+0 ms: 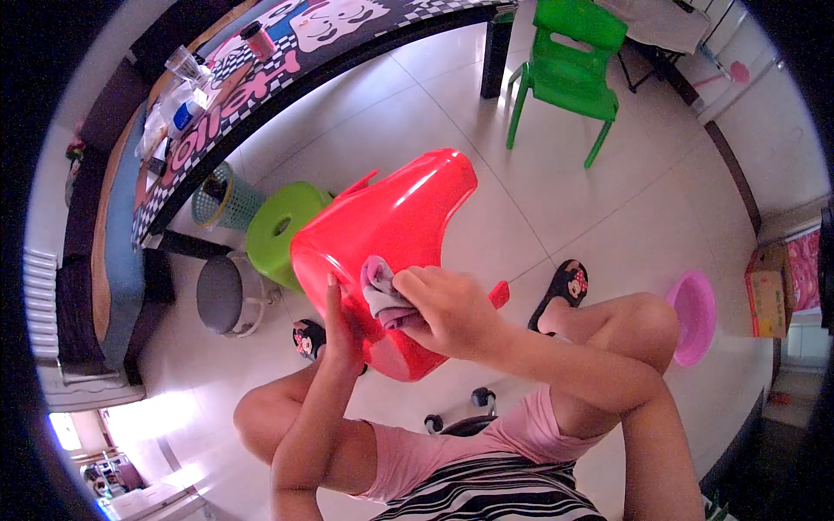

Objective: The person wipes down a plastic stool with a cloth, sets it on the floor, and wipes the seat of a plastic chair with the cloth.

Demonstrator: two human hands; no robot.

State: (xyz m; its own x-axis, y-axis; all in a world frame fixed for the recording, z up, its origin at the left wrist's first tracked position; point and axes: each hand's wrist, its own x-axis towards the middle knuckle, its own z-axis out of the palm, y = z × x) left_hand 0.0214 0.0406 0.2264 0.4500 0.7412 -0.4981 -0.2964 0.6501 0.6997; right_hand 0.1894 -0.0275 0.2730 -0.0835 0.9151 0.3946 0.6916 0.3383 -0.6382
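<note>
A glossy red plastic chair is tilted between my knees, above the floor in front of me. My left hand grips its near left side, fingers lying along the red surface. In my right hand is a bunched grey and pink cloth, pressed against or just over the chair's near part. Part of the chair is hidden behind my hands and the cloth.
A green stool, a grey round stool and a teal basket stand left. Further off are a patterned table and a green chair. A pink basin and a cardboard box are right.
</note>
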